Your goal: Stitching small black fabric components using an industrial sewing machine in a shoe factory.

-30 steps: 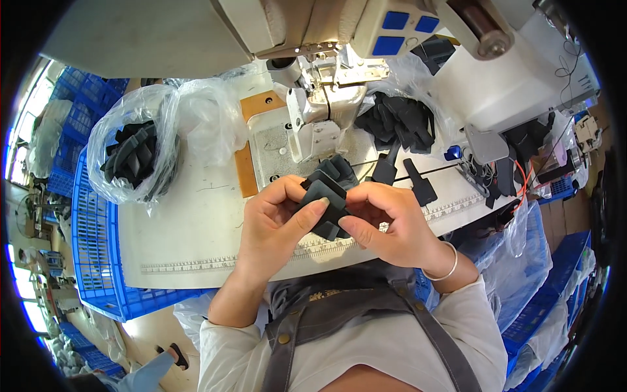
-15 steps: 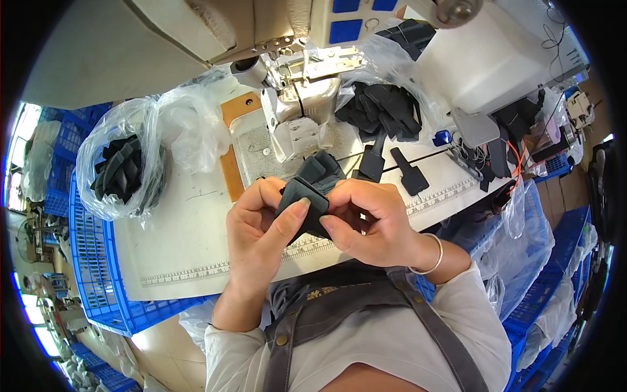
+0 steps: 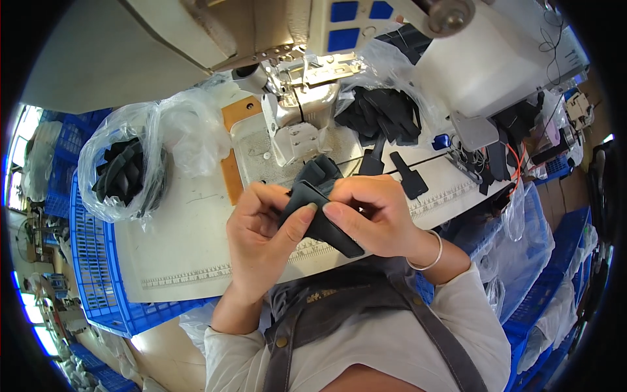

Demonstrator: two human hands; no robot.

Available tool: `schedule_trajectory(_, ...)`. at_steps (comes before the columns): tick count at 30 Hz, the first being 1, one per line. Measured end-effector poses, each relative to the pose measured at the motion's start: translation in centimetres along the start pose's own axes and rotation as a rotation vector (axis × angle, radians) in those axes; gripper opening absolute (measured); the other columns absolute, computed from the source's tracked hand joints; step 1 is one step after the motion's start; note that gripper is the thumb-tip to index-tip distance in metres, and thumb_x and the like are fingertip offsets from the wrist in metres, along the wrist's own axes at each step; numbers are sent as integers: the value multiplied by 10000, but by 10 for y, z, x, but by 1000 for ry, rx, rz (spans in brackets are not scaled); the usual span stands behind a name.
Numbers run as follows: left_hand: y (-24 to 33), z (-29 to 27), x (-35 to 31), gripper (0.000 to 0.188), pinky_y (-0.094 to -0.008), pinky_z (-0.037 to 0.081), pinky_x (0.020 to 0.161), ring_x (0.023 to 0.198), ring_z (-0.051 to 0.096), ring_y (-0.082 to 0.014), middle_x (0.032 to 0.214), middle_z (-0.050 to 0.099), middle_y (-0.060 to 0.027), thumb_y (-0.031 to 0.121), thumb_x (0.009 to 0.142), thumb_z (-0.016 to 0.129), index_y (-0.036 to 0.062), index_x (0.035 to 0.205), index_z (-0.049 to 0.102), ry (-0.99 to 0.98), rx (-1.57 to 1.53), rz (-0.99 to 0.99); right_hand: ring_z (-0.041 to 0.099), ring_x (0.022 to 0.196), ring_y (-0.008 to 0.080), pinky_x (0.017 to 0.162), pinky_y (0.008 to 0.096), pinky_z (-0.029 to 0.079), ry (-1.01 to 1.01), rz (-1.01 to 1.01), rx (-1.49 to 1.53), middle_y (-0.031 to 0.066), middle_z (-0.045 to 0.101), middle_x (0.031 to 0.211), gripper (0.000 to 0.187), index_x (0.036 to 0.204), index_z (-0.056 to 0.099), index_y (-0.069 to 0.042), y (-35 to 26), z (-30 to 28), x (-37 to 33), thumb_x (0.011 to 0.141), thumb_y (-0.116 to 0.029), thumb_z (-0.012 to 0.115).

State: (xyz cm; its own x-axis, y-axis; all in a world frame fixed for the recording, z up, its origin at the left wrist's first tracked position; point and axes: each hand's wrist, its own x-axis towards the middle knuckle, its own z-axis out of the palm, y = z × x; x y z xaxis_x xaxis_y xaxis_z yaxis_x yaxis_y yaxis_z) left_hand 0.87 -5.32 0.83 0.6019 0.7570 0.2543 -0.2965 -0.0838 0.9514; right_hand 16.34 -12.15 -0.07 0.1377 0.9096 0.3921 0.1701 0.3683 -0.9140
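Observation:
Both hands pinch a dark fabric piece (image 3: 323,228) in front of the sewing machine (image 3: 300,111). My left hand (image 3: 261,228) grips its left side, thumb on top. My right hand (image 3: 372,215) pinches its upper edge between thumb and fingers, and a strip of the piece hangs down toward my lap. Just beyond the hands, more folded dark fabric (image 3: 318,171) lies near the machine's base; whether it joins the held piece I cannot tell. To the right, a flat dark tab-shaped piece (image 3: 409,176) rests on the table beside another one (image 3: 373,160).
A clear plastic bag (image 3: 88,176) with stacked dark pieces stands at the left. Behind the loose tabs lies a heap of dark pieces (image 3: 382,114). A printed ruler strip (image 3: 189,277) runs along the table's front edge. Blue crates (image 3: 98,268) flank the table.
The held fabric piece has been turned and spread, so a longer strip now extends down to the right. Both thumbs have come closer together on it.

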Motion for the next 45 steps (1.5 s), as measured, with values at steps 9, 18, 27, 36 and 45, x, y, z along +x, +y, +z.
schedule_trajectory(9, 13, -12, 5, 116, -157, 383, 538, 632, 475, -14, 702, 546, 10, 87, 850, 575, -20, 888, 556, -124, 116, -240, 348, 436, 106, 405, 246, 256, 7, -189, -134, 46, 439, 534, 132, 675, 524, 8, -1, -5, 1, 775, -34, 598)
schedule_trajectory(18, 22, -14, 20, 125, -153, 363, 523, 613, 453, -6, 657, 528, 26, 105, 858, 566, -9, 808, 554, -74, 48, -216, 374, 439, 62, 406, 215, 269, 64, -143, -77, 21, 456, 542, 127, 696, 534, 22, -3, 4, 13, 796, -37, 586)
schedule_trajectory(27, 44, -40, 93, 155, -175, 337, 410, 528, 476, -27, 669, 566, 11, 169, 770, 584, 32, 838, 607, -104, 122, -353, 464, 476, 23, 421, 187, 328, 126, 231, 287, -15, 532, 549, 168, 701, 604, 2, -14, 12, 60, 822, -112, 578)
schedule_trajectory(36, 34, -42, 110, 184, -182, 322, 404, 530, 487, -44, 708, 585, -5, 146, 731, 609, 42, 883, 615, -158, 60, -349, 414, 413, 20, 379, 177, 281, 174, 203, 270, 19, 541, 516, 191, 683, 583, 1, -7, 6, 63, 826, -123, 564)
schedule_trajectory(45, 30, -47, 114, 210, -172, 343, 396, 538, 507, -43, 740, 597, -26, 101, 742, 599, 14, 932, 591, -93, 38, -364, 432, 431, 17, 392, 177, 294, 213, 249, 273, 7, 542, 519, 195, 670, 583, -2, -14, 11, 66, 824, -120, 564)
